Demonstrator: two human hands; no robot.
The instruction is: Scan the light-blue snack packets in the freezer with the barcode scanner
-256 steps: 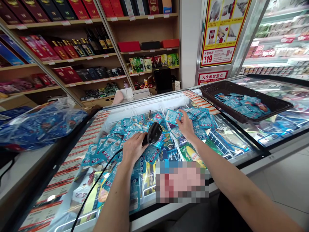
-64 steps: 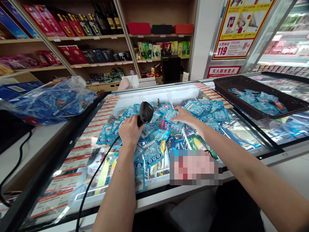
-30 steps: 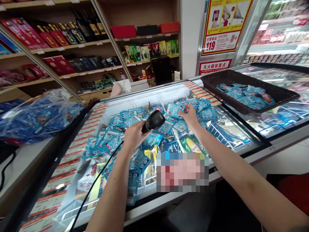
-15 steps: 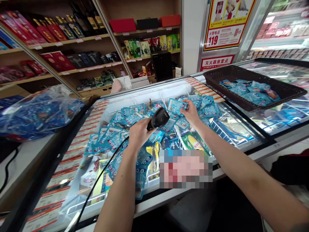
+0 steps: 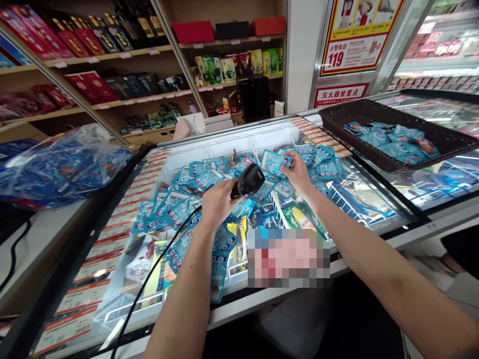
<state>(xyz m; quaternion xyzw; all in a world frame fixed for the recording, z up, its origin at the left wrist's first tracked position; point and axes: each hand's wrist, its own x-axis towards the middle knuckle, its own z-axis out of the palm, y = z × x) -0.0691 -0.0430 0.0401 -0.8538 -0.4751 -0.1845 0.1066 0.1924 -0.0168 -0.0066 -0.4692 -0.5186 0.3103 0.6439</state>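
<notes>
My left hand is wrapped round a black barcode scanner, whose cable trails down to the lower left. The scanner's head points toward a small blue packet. My right hand pinches that packet by its right edge, with its printed side facing up. Many similar blue packets lie spread over the glass top of a chest freezer, beneath and around both hands. Through the glass, yellow and green wrapped goods show in white wire baskets.
A dark brown basket with more blue packets stands on the freezer at the right. A clear plastic bag full of blue packets rests on the left counter. Stocked shelves rise behind. A pixelated patch hides part of the freezer's front.
The whole view has shifted slightly. Both hands keep their grips, with the scanner and the blue packet in nearly the same places.
</notes>
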